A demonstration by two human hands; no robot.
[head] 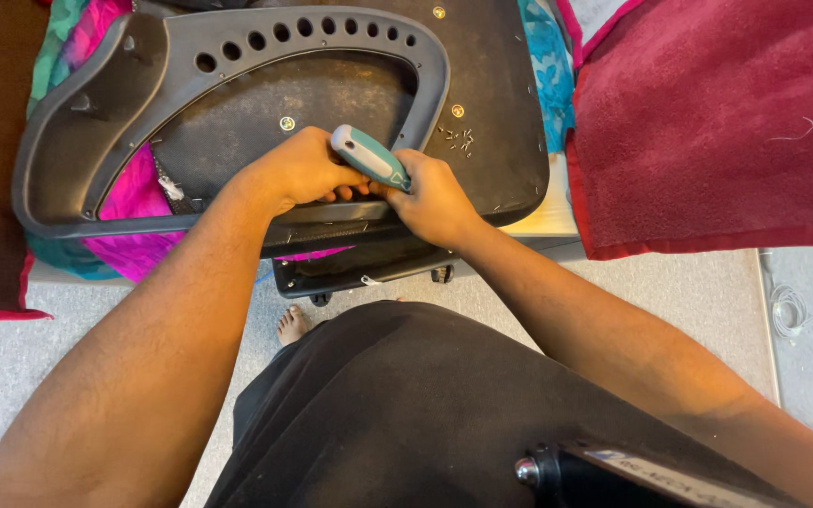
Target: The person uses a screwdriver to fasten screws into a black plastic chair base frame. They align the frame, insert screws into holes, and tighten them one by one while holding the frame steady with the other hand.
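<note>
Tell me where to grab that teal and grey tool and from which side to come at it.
Grip the teal and grey tool around its long handle body, coming from the near side. Its upper end sticks up free, tilted toward the top left, while its lower end is buried between the left hand and right hand at the grey chair frame, so probably only the raised end offers room.

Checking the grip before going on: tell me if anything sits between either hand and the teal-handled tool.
Nothing visible does. The right hand grips the teal-handled tool directly, and the left hand meets it from the other side on the chair seat.
</note>
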